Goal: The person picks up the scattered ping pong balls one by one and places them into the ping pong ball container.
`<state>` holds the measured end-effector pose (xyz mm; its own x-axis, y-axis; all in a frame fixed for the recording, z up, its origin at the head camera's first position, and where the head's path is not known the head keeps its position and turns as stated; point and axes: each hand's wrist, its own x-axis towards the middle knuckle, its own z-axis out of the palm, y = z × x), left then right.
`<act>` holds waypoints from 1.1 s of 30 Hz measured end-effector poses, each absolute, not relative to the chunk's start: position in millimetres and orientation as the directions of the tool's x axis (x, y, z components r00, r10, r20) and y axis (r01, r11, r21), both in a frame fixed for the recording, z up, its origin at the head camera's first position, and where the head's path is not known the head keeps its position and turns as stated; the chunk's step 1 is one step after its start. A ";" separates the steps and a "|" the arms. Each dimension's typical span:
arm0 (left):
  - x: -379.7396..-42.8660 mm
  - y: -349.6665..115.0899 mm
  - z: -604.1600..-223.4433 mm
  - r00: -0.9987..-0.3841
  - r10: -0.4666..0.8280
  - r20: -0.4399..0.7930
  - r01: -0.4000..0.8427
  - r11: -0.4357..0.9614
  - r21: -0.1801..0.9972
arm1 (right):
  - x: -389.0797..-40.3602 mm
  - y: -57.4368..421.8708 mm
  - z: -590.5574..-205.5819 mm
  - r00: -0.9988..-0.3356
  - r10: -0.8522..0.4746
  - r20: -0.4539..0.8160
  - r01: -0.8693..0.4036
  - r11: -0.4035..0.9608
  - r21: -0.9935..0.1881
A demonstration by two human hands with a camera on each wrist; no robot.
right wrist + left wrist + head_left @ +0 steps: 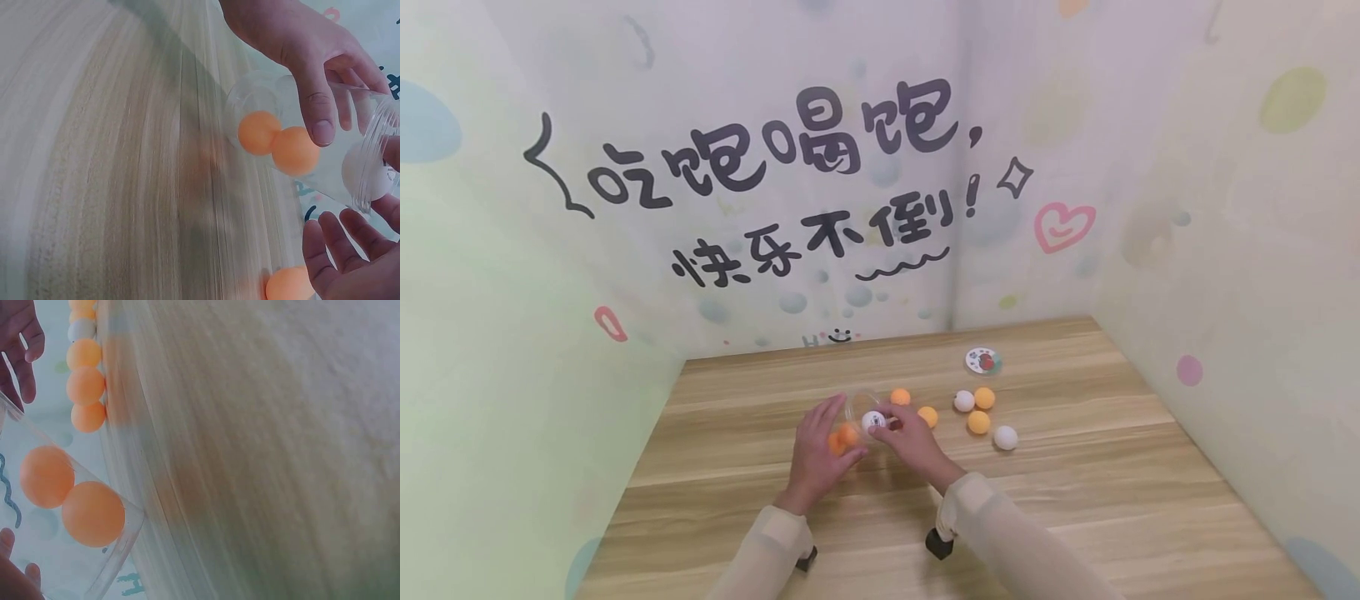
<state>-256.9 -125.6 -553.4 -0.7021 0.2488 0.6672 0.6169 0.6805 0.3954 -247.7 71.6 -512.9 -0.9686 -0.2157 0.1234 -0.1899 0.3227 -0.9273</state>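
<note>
My left hand [816, 454] grips a clear plastic jar [328, 167], which lies tilted with its ridged mouth turned toward my right hand [917, 442]. Two orange ping-pong balls [295, 151] rest against each other near the jar's closed end. A white ping-pong ball [873, 422] with dark print sits at the mouth, pinched by the right thumb and fingers. Seen from the right wrist, that white ball [359, 175] is partly inside the rim, and the other right fingers [340, 247] spread below it. The left wrist view shows the jar's base corner [134, 515] close to the tabletop.
Loose on the wooden table [722, 467] to the right lie several orange balls [978, 422] and two white balls [1006, 437]. Farther back is a round disc [983, 361] with a red and green picture. Printed walls [1210, 250] enclose the back and sides.
</note>
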 end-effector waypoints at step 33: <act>-257.3 -125.8 -551.7 -0.661 0.244 0.710 0.645 0.668 0.371 | -244.3 79.6 -514.5 -0.951 -0.244 0.189 -0.261 0.311 -0.914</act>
